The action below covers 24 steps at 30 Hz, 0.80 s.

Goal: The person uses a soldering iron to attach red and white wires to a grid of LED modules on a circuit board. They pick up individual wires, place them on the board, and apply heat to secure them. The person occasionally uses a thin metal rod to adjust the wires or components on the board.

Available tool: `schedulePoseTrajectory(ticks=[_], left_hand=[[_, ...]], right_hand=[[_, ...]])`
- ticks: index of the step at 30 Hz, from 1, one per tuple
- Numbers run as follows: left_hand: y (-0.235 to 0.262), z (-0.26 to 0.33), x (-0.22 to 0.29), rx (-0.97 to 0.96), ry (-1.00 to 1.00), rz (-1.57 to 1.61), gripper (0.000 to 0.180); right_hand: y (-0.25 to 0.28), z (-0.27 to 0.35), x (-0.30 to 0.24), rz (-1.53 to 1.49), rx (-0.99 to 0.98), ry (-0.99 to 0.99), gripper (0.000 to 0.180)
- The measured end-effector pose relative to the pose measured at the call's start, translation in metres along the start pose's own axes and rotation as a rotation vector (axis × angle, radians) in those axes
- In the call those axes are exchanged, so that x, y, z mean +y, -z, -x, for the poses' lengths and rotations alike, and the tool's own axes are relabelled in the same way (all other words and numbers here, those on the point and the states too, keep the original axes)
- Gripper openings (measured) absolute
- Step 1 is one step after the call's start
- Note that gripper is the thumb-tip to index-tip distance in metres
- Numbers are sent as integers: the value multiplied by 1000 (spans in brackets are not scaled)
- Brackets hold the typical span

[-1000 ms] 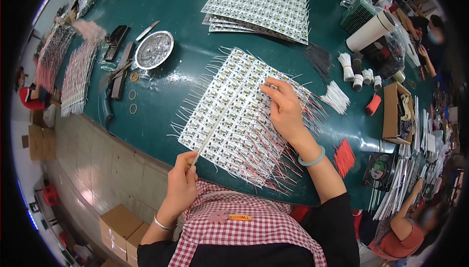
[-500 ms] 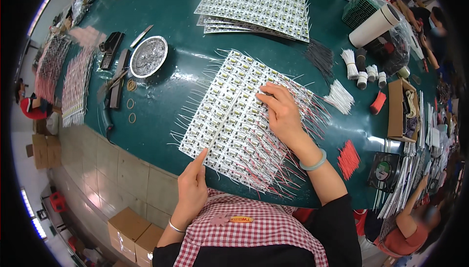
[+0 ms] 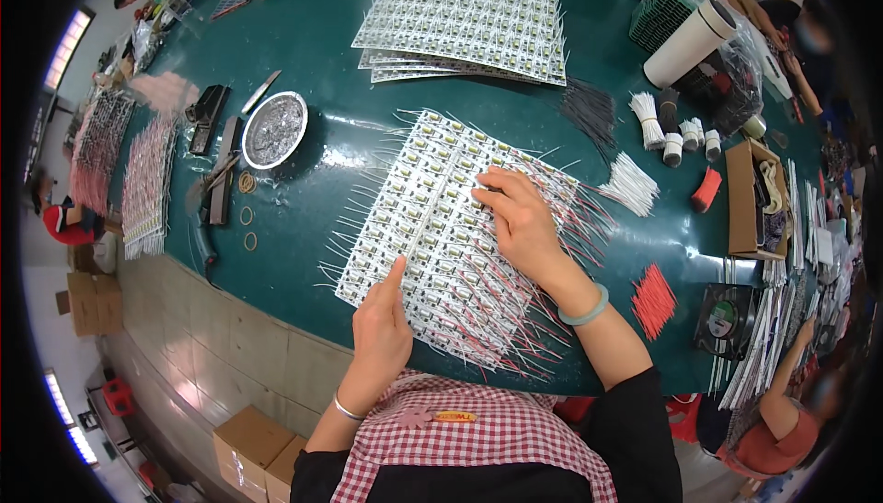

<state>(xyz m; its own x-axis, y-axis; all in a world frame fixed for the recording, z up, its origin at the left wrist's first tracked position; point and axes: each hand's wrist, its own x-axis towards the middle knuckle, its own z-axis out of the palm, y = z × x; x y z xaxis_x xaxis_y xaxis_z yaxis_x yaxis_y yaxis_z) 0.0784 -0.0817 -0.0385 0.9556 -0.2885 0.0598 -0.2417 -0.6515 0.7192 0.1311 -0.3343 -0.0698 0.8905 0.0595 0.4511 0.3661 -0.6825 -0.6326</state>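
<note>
Head view, looking down: a white panel of small circuit boards (image 3: 441, 227) with thin wire leads sticking out along its edges lies flat on the dark green bench (image 3: 331, 71), just in front of the person. Their left hand (image 3: 382, 328) rests at the panel's near edge, loosely curled with the forefinger stretched out onto the boards, gripping nothing. Their right hand (image 3: 520, 218) lies spread, palm down, on the middle of the panel, holding it flat but closed round nothing.

I'd say the work goes best with the right palm pressing evenly, so the sheet can't slide, and the left fingertip moving row by row without bending the leads.

Far off lies a stack of similar panels (image 3: 464, 16); to the left, a round metal dish (image 3: 273, 129); to the right, bundles of white wires (image 3: 630, 183) and red wires (image 3: 653, 299), and an open cardboard box (image 3: 754, 200). Another person sits at the far right.
</note>
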Motion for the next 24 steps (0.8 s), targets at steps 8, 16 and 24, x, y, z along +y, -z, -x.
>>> schedulePoseTrajectory(ticks=[8,16,24], left_hand=[[-5,-2,-3,22,-36,-18,48],[-16,-38,8,-27,18,-60,45],[-23,-41,-6,1,-63,159,48]], right_hand=[[2,1,-2,3,-5,-9,31],[0,1,0,5,16,8,31],[2,-1,-4,7,10,-20,27]])
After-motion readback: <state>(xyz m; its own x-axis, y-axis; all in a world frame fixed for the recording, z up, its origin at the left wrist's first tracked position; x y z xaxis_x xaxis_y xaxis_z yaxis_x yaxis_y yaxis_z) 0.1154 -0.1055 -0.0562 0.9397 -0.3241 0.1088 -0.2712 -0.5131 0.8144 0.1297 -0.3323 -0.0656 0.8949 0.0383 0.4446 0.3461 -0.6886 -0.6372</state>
